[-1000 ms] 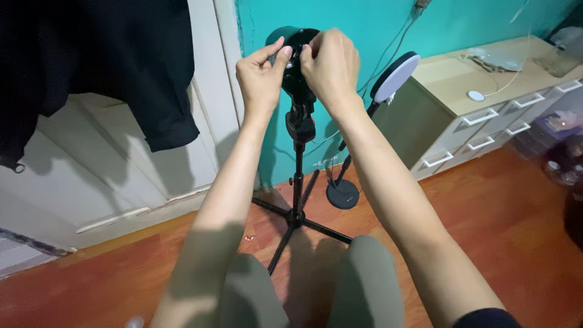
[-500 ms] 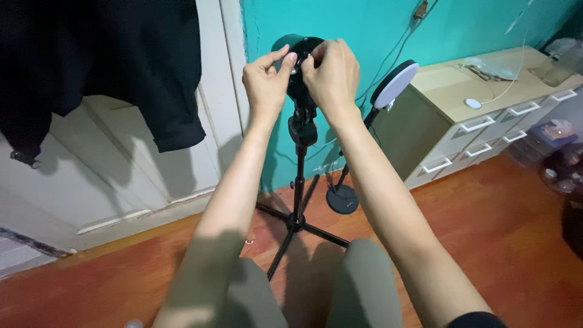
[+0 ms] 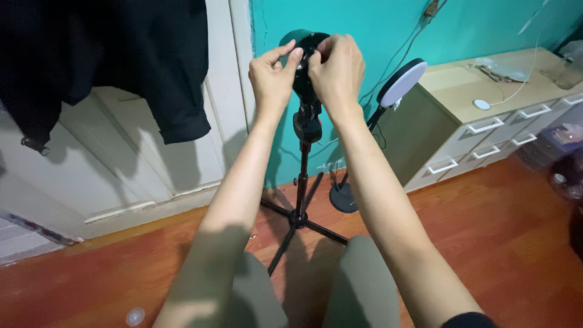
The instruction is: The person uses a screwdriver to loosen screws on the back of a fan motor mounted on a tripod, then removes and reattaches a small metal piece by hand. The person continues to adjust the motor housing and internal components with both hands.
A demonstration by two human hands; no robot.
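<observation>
Left hand: the left hand (image 3: pixel 271 76) is raised at 12 o'clock of the view, its thumb and forefinger pinched on the left edge of the head (image 3: pixel 305 67).
Right hand: the right hand (image 3: pixel 337 70) is curled over the right side of the head, fingertips pressed to it; the exact part gripped is hidden by the fingers.
Head: a black fitting is seen at the top of the tripod (image 3: pixel 302 182), between the two hands and touched by both; a rounded teal-dark edge shows above the fingers.
Tripod: a black pole is stood upright on the floor (image 3: pixel 498 243), its legs spread at 6 o'clock of the head, just before the teal wall (image 3: pixel 364 30).
Lamp: a round white ring lamp (image 3: pixel 402 82) is tilted on a thin stalk at 3 o'clock of the hands, its dark base resting on the floor beside the tripod.
Dresser: a pale dresser (image 3: pixel 486 121) with white handles is set at 3 o'clock, against the wall; small items and a cable lie on top.
Garment: a black garment (image 3: pixel 109 54) is hung at 9 o'clock, before a white door (image 3: pixel 121 164).
Knees: two grey-clad knees (image 3: pixel 358 285) are seen at 6 o'clock, under the forearms.
</observation>
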